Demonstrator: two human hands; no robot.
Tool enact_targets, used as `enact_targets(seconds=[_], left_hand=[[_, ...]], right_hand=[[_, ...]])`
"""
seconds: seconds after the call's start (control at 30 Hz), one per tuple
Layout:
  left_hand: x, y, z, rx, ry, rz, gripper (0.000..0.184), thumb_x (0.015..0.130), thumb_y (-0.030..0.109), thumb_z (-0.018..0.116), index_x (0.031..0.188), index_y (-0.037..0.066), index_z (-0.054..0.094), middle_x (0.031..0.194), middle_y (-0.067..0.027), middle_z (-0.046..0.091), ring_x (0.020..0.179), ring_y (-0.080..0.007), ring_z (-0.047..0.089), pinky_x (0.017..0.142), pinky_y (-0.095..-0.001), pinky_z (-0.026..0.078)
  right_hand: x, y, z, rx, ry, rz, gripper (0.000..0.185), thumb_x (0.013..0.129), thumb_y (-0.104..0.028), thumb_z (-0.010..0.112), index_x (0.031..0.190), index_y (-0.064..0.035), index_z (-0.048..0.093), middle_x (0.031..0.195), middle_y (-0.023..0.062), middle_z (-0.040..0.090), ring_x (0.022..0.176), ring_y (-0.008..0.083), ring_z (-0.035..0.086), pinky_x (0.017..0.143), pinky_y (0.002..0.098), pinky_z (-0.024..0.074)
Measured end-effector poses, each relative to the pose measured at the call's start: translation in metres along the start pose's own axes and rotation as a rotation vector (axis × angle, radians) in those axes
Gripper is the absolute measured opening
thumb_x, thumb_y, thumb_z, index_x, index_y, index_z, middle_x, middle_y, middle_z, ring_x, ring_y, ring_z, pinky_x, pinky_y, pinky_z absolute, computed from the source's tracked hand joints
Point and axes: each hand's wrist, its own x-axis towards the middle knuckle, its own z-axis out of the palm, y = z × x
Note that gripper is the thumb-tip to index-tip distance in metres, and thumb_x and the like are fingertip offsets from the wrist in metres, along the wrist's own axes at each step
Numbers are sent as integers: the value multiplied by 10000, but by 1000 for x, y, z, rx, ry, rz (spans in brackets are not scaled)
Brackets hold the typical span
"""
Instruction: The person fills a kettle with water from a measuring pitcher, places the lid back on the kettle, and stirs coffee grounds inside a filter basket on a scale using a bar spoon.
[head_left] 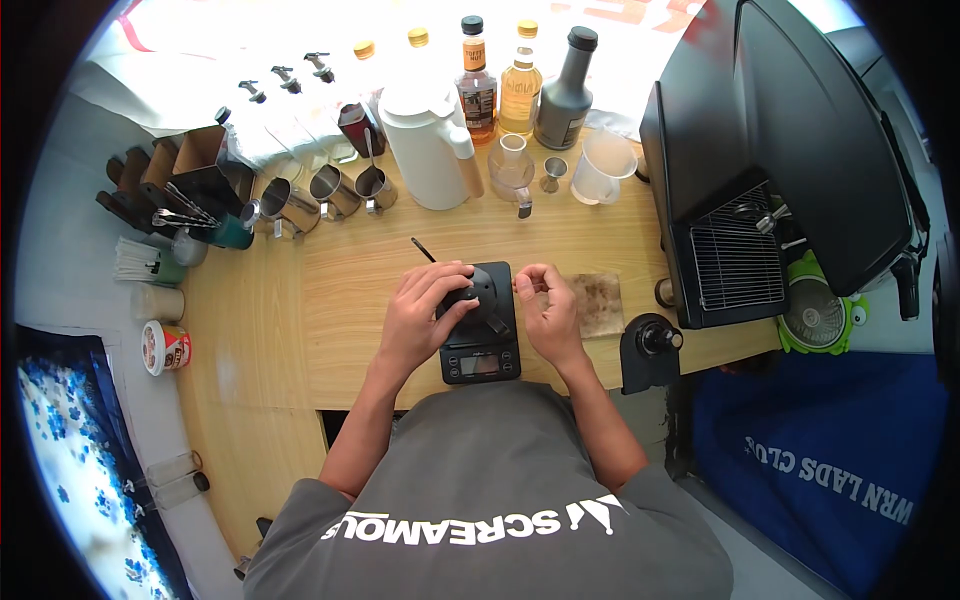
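A black digital scale [481,366] lies on the wooden table in front of my body, its display facing me. On it rests a round black piece [485,290], perhaps a vessel or lid, with a short part jutting toward me. My left hand [428,308] curls over this piece from the left, thumb and fingers closed on its top and covering much of it. A thin dark stick [423,249] pokes out beyond that hand. Just right of the scale is my right hand [549,312], fingers curled in; whether they hold anything small is hidden.
A brown stained mat [598,305] and a black tamping stand [650,352] sit to the right, before an espresso machine [735,250]. Behind are metal pitchers [335,192], a white kettle [425,150], a glass jug [510,170], a plastic measuring jug [602,168] and several bottles [520,85].
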Motion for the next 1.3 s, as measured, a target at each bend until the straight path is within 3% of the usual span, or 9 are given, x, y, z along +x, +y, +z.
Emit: enact_targets(seconds=[0.3, 0.37, 0.47, 0.6, 0.67, 0.77, 0.93, 1.1, 1.3], left_hand=[[-4, -4, 6, 25, 9, -10, 240, 815, 149, 802, 994, 61, 668, 1123, -54, 732, 1112, -271, 662, 960, -398, 483], [-6, -7, 9, -48, 15, -42, 246, 817, 136, 801, 1007, 55, 668, 1132, -56, 733, 1116, -273, 661, 962, -397, 484], [-8, -8, 10, -66, -5, -85, 253, 819, 122, 798, 1020, 46, 664, 1153, -63, 733, 1120, -278, 659, 963, -397, 484], [-11, -10, 14, -72, 20, -70, 249, 823, 114, 789, 1023, 42, 660, 1159, -68, 734, 1120, -287, 661, 961, -401, 484], [-12, -7, 14, -57, 28, -95, 234, 829, 119, 778, 1016, 42, 659, 1148, -68, 738, 1116, -291, 664, 957, -405, 484], [-12, -6, 13, -51, 40, -72, 232, 831, 130, 772, 1014, 45, 658, 1137, -65, 741, 1115, -291, 665, 956, -406, 484], [-15, -4, 15, -73, 64, -109, 240, 835, 134, 769, 1026, 47, 653, 1144, -73, 737, 1167, -283, 653, 956, -415, 484], [-36, 4, 22, -189, 245, -255, 326, 851, 133, 766, 1128, 37, 622, 1249, -144, 645, 1201, -327, 594, 1015, -406, 465], [-128, 15, -13, -92, 508, -327, 242, 932, 93, 686, 1152, 33, 604, 1172, -151, 633, 1086, -301, 605, 873, -349, 500]], right_hand=[[-10, -11, 1, -41, -63, 132, 251, 966, -245, 690, 1001, -4, 630, 855, 101, 678, 774, 173, 644, 721, 311, 512], [-15, -7, 3, -60, -175, 204, 264, 967, -262, 707, 928, -9, 646, 797, 43, 665, 743, 88, 608, 688, 260, 494], [-21, -4, 12, -30, -182, 283, 369, 947, -347, 720, 832, 1, 673, 687, 65, 669, 640, 127, 627, 615, 293, 494], [-24, -6, 19, 24, -220, 343, 428, 972, -364, 686, 758, 6, 670, 650, 47, 664, 608, 101, 614, 581, 270, 479], [-29, 1, 26, 168, -164, 332, 439, 995, -356, 657, 734, -2, 658, 614, 21, 624, 572, 68, 559, 539, 251, 432], [-32, 1, 29, 85, -137, 335, 437, 1007, -338, 644, 716, -12, 630, 601, 2, 585, 550, 45, 495, 504, 251, 376], [-46, 3, 56, 36, 104, 215, 438, 1029, -313, 604, 730, 3, 547, 573, 27, 378, 562, 79, 370, 493, 306, 312], [-47, 8, 69, 121, 270, 229, 443, 997, -288, 662, 678, -17, 516, 600, -41, 358, 592, 65, 338, 506, 292, 281], [-48, -5, 60, 162, 195, 176, 434, 978, -241, 683, 654, -45, 472, 630, -67, 354, 615, 49, 303, 528, 278, 255]])
